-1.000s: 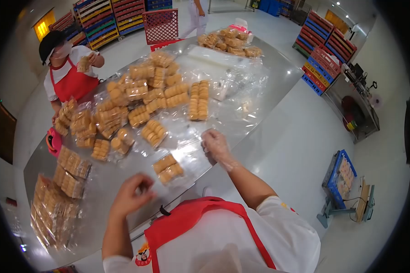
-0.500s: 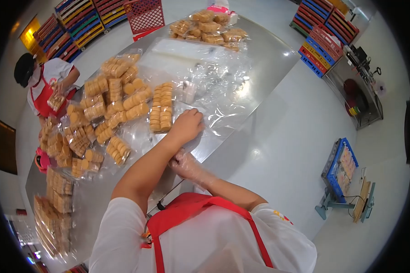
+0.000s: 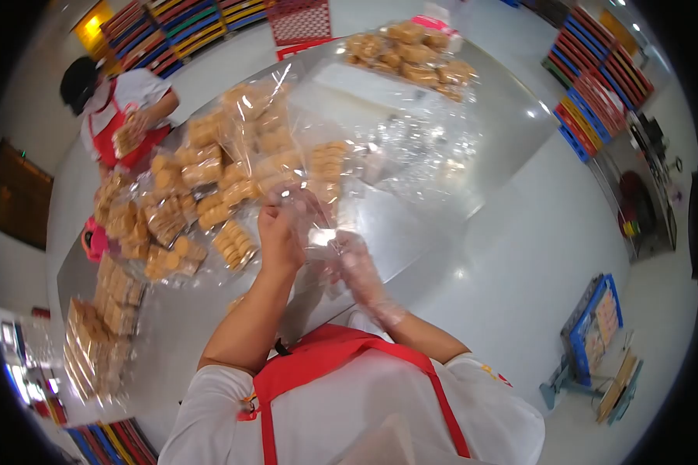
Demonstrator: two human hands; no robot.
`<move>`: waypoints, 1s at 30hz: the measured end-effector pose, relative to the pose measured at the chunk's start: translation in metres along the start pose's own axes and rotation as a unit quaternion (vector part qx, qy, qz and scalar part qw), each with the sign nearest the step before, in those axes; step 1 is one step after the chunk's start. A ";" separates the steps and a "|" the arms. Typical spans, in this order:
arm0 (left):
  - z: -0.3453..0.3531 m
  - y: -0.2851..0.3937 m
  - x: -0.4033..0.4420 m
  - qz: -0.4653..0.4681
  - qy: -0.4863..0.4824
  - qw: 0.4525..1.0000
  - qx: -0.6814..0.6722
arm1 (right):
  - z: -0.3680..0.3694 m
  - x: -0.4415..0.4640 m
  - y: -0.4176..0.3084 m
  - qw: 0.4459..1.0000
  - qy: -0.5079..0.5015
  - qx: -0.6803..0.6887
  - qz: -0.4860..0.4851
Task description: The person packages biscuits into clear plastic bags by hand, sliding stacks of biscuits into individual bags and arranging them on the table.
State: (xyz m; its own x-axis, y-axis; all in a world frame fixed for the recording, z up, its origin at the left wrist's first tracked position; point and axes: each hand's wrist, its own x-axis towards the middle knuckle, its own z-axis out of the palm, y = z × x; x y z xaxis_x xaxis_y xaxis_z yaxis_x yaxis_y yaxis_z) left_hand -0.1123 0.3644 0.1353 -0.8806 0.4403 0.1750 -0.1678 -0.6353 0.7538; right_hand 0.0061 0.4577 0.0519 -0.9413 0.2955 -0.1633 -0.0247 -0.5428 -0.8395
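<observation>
My bare left hand [image 3: 281,236] is closed on a clear plastic bag [image 3: 318,221], raised above the metal table. My right hand [image 3: 361,271], in a thin clear glove, pinches the bag's near edge; its fingertips are partly blurred. Just beyond the bag, a double row of round biscuits [image 3: 328,167] lies on the table, partly hidden by the plastic. To the left spreads a heap of bagged biscuits [image 3: 202,167]. A layer of loose clear bags [image 3: 426,151] covers the table on the right.
Across the metal table [image 3: 512,93], a co-worker [image 3: 128,112] in a red apron holds a biscuit pack. More bagged biscuits [image 3: 415,54] lie at the far end. Packs [image 3: 101,333] stand at the near left corner. Stacked crates [image 3: 593,108] and a blue tray [image 3: 593,329] are off to the right.
My left hand has come up off the table and moved left, now with a clear bag in it. My right hand has moved from under the left wrist to the bag's edge. The view has shifted.
</observation>
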 end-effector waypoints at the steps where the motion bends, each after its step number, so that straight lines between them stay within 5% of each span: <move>1: -0.009 0.008 -0.008 -0.002 0.013 1.000 -0.010 | 0.005 0.003 -0.006 0.997 0.002 0.078 0.011; 4: -0.037 0.035 -0.032 0.011 0.045 0.998 -0.043 | 0.034 -0.003 -0.021 0.991 -0.095 0.099 0.000; 10: -0.091 0.126 -0.084 0.129 0.079 0.987 -0.063 | 0.101 -0.022 -0.023 0.990 -0.123 -0.068 0.006; 13: -0.137 0.177 -0.115 0.158 0.175 0.971 -0.036 | 0.127 -0.039 -0.013 0.987 -0.115 -0.114 -0.010; 17: -0.196 0.225 -0.161 0.184 0.141 0.968 0.098 | 0.170 -0.074 0.003 0.982 -0.123 -0.146 -0.005; 20: -0.187 0.266 -0.191 0.244 0.060 0.968 0.003 | 0.211 -0.104 0.016 0.981 -0.122 -0.153 -0.008; 22: -0.192 0.287 -0.207 0.236 0.164 0.954 0.084 | 0.224 -0.119 0.028 0.982 -0.103 -0.156 -0.034; 30: -0.268 0.307 -0.245 0.133 0.075 0.983 0.103 | 0.242 -0.168 0.036 0.992 0.046 -0.088 -0.077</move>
State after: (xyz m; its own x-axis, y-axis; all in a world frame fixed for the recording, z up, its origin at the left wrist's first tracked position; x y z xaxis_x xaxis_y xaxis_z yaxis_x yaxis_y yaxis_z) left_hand -0.0667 -0.1087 0.1543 -0.9393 0.1678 0.2992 0.1563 -0.5670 0.8088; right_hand 0.0820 0.1986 0.1742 -0.8959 0.4394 -0.0662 -0.0986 -0.3419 -0.9346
